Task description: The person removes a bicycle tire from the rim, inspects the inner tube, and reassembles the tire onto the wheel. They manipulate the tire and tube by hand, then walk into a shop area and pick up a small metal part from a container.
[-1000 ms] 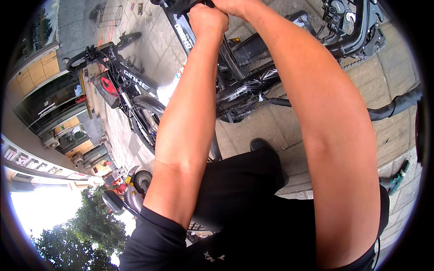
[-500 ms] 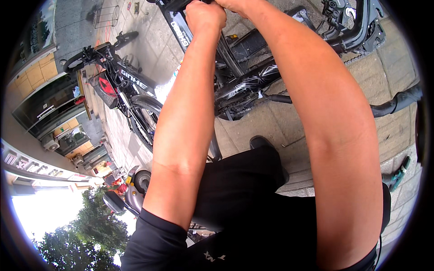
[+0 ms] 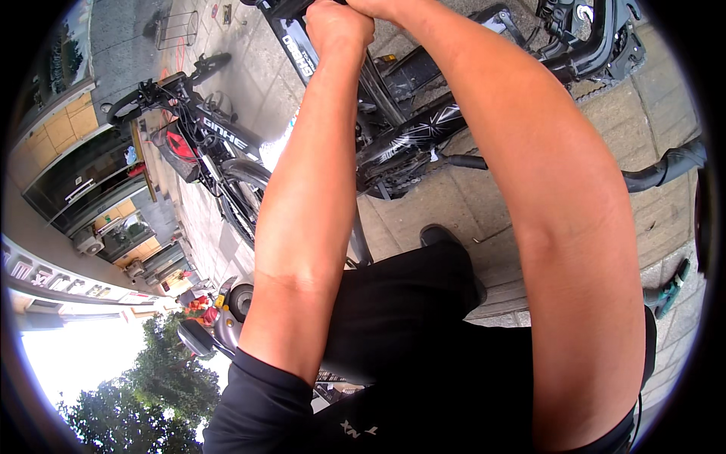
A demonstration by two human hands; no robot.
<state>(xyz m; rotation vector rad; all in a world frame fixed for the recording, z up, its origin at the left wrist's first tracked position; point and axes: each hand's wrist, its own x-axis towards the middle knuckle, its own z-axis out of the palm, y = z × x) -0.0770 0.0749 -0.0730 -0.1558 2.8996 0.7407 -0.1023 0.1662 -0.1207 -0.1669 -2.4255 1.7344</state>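
Note:
My left hand [image 3: 339, 26] reaches to the top edge of the view, over a black bicycle frame [image 3: 293, 44] with pale lettering. It is curled closed, and what it grips is hidden. Close against it, my right hand [image 3: 380, 7] is partly cut off by the top edge, its fingers not showing. Under my forearms lies a black bike part with a white star-like pattern [image 3: 427, 129], beside a chain and crank area [image 3: 397, 181]. A pedal-side assembly with a chain and derailleur [image 3: 582, 41] is at the upper right.
Another dark bicycle [image 3: 219, 136] with a red-and-black bag [image 3: 178, 147] stands at left. A motor scooter [image 3: 227, 325] is behind it. Green-handled pliers-like tool [image 3: 671, 289] lies on the paving at right. A black wrapped tube [image 3: 665, 168] is near my right elbow.
Both hands have shifted very slightly left and up, staying close together. The bike parts below have barely moved in view.

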